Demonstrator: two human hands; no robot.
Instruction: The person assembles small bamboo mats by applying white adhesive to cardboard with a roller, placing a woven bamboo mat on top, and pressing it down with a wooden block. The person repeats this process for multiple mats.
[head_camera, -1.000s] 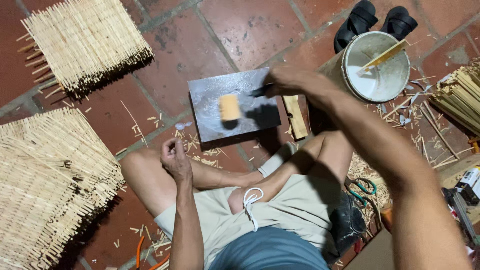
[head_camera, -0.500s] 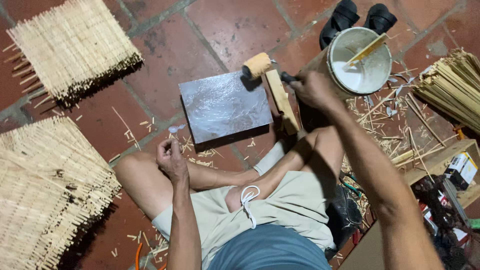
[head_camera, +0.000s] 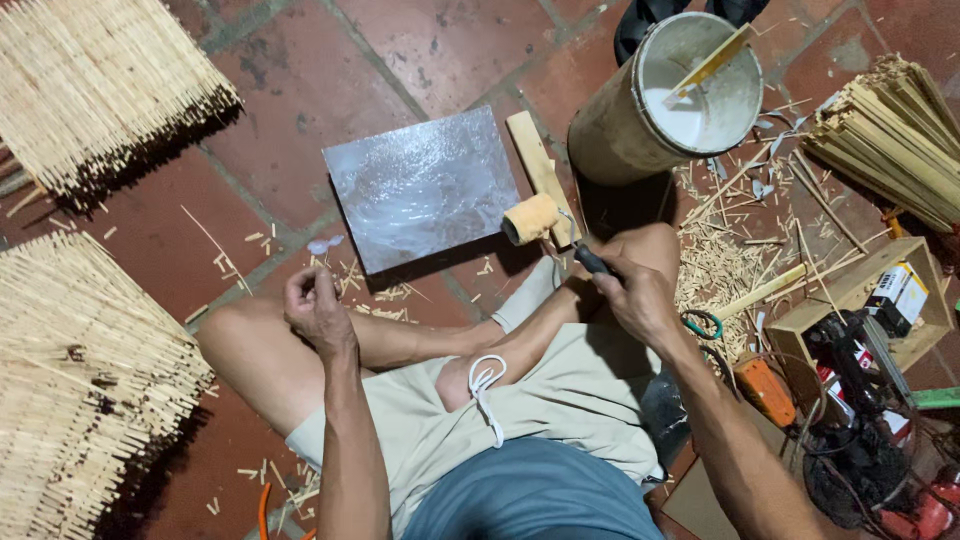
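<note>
Red clay floor tiles (head_camera: 420, 50), littered with splinters and shavings, fill the frame around a person seated cross-legged at lower centre. At centre frame a small paint roller (head_camera: 532, 218) is gripped by its dark handle in the right hand (head_camera: 640, 300), whose fingers are wrapped tightly around it; the yellowish sleeve of the roller is held just off the right edge of a grey metal sheet (head_camera: 425, 185), which lies flat on the tiles and glistens as if coated. A wooden block (head_camera: 535, 160) is seen lying along that same edge, right behind the roller.

The left hand (head_camera: 318, 308) is rested on the left knee, fingers loosely curled, with nothing held in it as far as can be made out.

At the upper right a round bucket (head_camera: 625, 125) of white liquid is stood, a flat stick (head_camera: 712, 62) leaned inside it. Bundled bamboo strips (head_camera: 880, 140) are stacked at the right edge, and woven bamboo mats (head_camera: 90, 80) are spread at the upper and lower left. A wooden box (head_camera: 850, 295) and tools are crowded at lower right.

Trouble could be expected from the loose shavings: were the wet roller set down or dragged across the floor, debris would likely be picked up and carried onto the sheet. The bucket, close by the right elbow, could also be knocked and spilled.
</note>
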